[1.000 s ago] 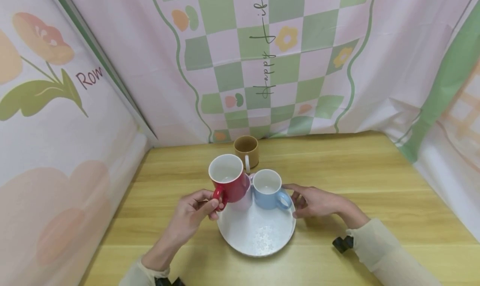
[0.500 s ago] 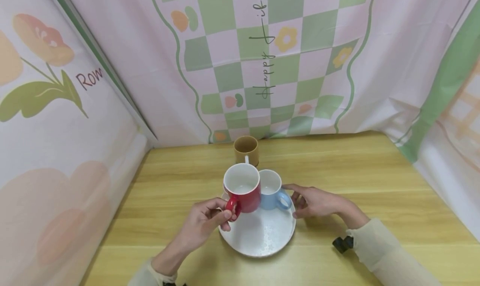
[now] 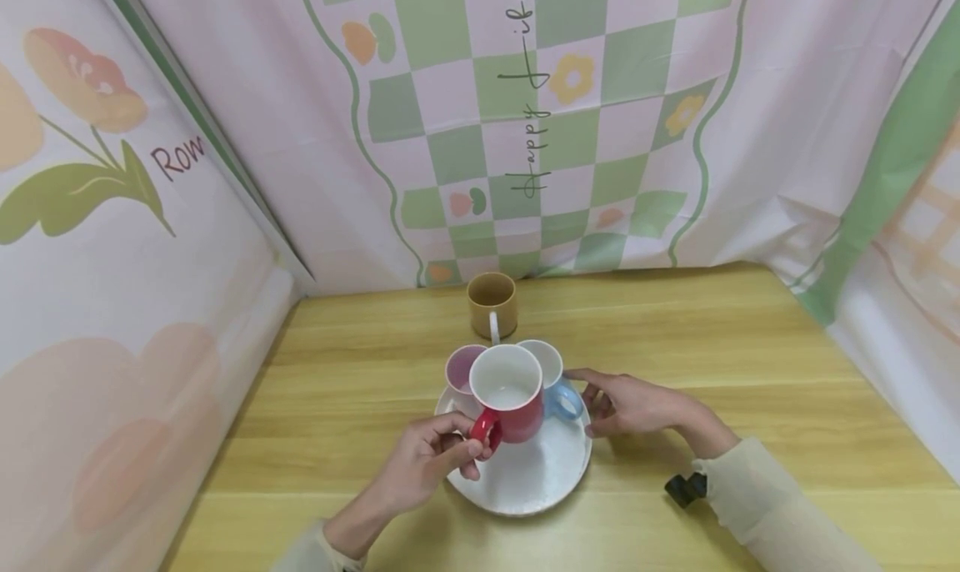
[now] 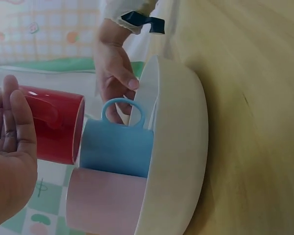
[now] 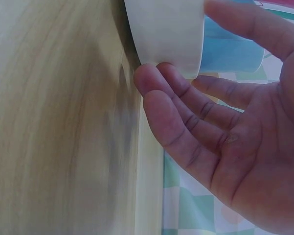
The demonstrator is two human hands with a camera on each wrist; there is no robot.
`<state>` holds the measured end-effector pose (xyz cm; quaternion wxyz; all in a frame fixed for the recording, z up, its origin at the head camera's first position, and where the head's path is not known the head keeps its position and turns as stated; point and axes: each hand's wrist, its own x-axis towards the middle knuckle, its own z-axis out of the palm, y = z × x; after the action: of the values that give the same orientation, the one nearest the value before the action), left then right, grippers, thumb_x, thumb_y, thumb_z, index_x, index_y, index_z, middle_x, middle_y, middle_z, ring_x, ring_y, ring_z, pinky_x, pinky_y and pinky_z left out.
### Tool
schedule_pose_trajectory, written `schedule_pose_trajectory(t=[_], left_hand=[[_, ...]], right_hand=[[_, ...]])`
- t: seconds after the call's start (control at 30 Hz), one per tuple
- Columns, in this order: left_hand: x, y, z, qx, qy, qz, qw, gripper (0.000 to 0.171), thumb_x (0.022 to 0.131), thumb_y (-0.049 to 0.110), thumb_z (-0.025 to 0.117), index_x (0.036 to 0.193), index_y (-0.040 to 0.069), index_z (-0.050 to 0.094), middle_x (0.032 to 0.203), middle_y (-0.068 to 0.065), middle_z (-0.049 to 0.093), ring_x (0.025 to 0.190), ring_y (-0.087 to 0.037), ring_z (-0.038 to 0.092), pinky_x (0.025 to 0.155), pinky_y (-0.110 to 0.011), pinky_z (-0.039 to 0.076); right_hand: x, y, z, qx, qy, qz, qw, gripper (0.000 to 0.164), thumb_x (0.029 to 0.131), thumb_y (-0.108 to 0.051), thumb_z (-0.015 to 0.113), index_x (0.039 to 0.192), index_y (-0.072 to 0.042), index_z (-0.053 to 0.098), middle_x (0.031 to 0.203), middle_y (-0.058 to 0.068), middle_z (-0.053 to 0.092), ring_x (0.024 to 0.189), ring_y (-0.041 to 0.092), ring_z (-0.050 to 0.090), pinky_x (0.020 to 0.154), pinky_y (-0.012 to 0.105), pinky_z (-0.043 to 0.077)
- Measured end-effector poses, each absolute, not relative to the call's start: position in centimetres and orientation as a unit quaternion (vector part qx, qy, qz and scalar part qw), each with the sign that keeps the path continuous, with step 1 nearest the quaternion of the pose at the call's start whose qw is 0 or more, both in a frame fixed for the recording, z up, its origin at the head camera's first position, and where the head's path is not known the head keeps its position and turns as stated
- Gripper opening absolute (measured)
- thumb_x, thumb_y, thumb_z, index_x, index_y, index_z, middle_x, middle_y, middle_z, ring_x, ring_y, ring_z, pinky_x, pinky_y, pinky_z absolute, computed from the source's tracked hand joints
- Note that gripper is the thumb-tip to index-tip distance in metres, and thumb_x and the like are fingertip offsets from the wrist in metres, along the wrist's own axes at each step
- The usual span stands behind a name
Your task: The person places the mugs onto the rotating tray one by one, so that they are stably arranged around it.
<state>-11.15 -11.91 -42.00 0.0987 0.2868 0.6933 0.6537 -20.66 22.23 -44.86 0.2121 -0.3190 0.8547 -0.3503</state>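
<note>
My left hand (image 3: 431,464) pinches the handle of a red mug (image 3: 521,418) with a white inside, held upright over a round white tray (image 3: 532,493). In the left wrist view the base of the red mug (image 4: 58,125) is raised well above the tray floor. A light blue mug (image 4: 117,147) and a pink mug (image 4: 107,200) stand side by side in the tray, partly hidden behind the red one in the head view. My right hand (image 3: 637,405) rests at the tray's right edge, thumb by the rim and fingers extended along the outer wall, near the blue handle.
A brown mug (image 3: 493,305) with a white handle stands on the wooden table (image 3: 735,347) just behind the tray. Patterned cloth (image 3: 570,138) hangs along the table's back and sides.
My left hand has carried the red mug to the right and nearer to me, from in front of the pink mug to in front of the blue one. The right hand stays put.
</note>
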Motion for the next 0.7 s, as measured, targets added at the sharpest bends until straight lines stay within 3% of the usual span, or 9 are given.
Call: schedule_pose_trajectory(t=[0.33,0.57,0.7], left_hand=[[-10.9,-11.5,-42.4,0.321,0.68,0.649,0.114,0.016,0.097,0.005,0.062,0.102,-0.009,0.063,0.089,-0.035,0.062,0.07,0.002,0.066,0.064,-0.022,0.06],[-10.9,-11.2,-43.2,0.327,0.688,0.634,0.135,0.015,0.097,0.006,0.062,0.103,-0.008,0.064,0.09,-0.034,0.065,0.071,0.002,0.067,0.062,-0.028,0.061],[-11.0,-11.0,-43.8,0.316,0.695,0.628,0.154,0.019,0.097,0.01,0.062,0.105,-0.007,0.065,0.091,-0.034,0.066,0.071,0.002,0.067,0.064,-0.024,0.06]], right_hand=[[-20.7,22.2,-44.9,-0.319,0.85,-0.357,0.219,0.087,0.083,-0.024,0.08,0.153,-0.007,0.031,0.112,0.013,0.065,0.092,0.015,0.066,0.076,0.024,0.057],[-20.6,22.2,-45.1,-0.317,0.854,-0.353,0.215,0.087,0.083,-0.024,0.08,0.153,-0.005,0.031,0.112,0.013,0.065,0.092,0.014,0.066,0.076,0.024,0.057],[-20.7,22.2,-45.0,-0.32,0.855,-0.35,0.21,0.088,0.082,-0.024,0.08,0.153,-0.004,0.031,0.111,0.013,0.065,0.092,0.015,0.066,0.076,0.023,0.057]])
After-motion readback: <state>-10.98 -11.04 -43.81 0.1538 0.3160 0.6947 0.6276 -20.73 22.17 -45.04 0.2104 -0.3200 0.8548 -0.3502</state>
